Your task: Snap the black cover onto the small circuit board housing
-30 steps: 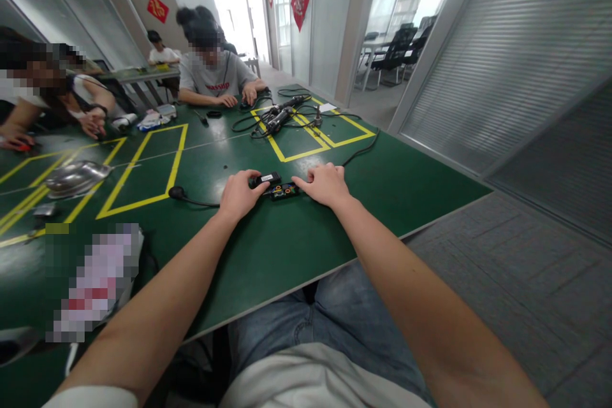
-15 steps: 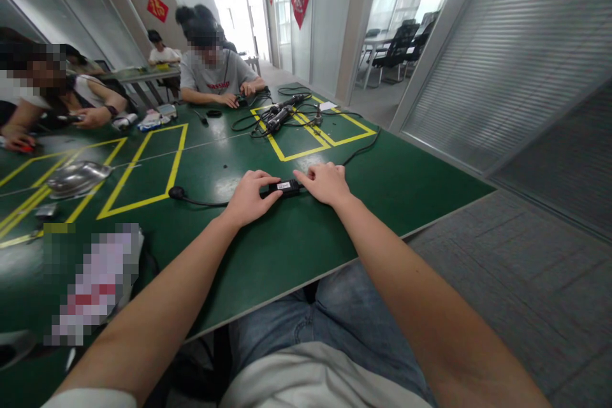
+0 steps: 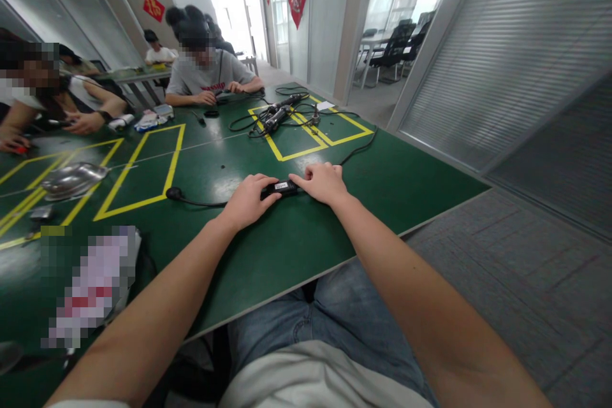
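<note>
A small black box with a white label [image 3: 283, 187], like a power adapter, lies on the green table. My left hand [image 3: 251, 199] is closed round its left end, thumb on the near side and fingers on the far side. At the other end, my right hand [image 3: 325, 182] has its fingers curled in and its thumb against the box; the cord there is partly hidden beneath it. To the left a black cord [image 3: 203, 204] runs from under my left hand to a rounded black plug-like end [image 3: 174, 193]. Another stretch of cord [image 3: 356, 152] leads away behind my right hand.
Black tubular tools with tangled cords [image 3: 280, 113] lie among yellow tape outlines [image 3: 306, 157] farther back. A shiny metal bowl-like object [image 3: 74, 178] and a blurred-out packet [image 3: 95, 287] are on the left. Across the table a person in grey [image 3: 208, 73] handles something dark.
My hands and the black box keep nearly the same pose; the whole view has shifted slightly. The person across the table has moved their hands and leaned a little.
</note>
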Available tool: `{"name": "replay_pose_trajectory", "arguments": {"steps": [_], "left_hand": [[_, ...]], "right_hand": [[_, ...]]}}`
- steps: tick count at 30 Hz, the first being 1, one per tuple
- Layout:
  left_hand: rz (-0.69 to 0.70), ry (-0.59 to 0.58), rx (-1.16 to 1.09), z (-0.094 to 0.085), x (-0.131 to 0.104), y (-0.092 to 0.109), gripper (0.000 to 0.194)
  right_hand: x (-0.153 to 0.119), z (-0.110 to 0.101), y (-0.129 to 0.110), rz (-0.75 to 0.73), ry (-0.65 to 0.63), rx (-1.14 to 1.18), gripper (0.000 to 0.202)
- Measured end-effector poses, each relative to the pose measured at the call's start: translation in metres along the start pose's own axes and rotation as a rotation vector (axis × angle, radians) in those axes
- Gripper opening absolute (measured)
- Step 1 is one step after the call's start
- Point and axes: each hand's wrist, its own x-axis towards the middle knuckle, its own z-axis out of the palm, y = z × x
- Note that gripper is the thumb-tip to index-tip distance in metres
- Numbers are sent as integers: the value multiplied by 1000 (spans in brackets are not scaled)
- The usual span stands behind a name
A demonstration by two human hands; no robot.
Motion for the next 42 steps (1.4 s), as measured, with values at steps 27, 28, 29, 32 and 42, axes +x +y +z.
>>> {"name": "replay_pose_trajectory", "arguments": {"steps": [27,28,29,32,42], "left_hand": [[-474,-12,393,-14,1,15,63],[-480,-8,378,-15,2,17,62],[-483,4,367,-15,2,18,62],[-502,48,344,-16,2,19,61],[-571,-61,337,-18,6,19,57]], "right_hand": [[-4,1,0,-11,99,-179,63],[-5,0,-1,-5,104,-177,63],[-5,-2,-2,1,109,-175,62],[-7,-7,-3,24,109,-157,63],[-3,1,0,37,100,-153,58]]}}
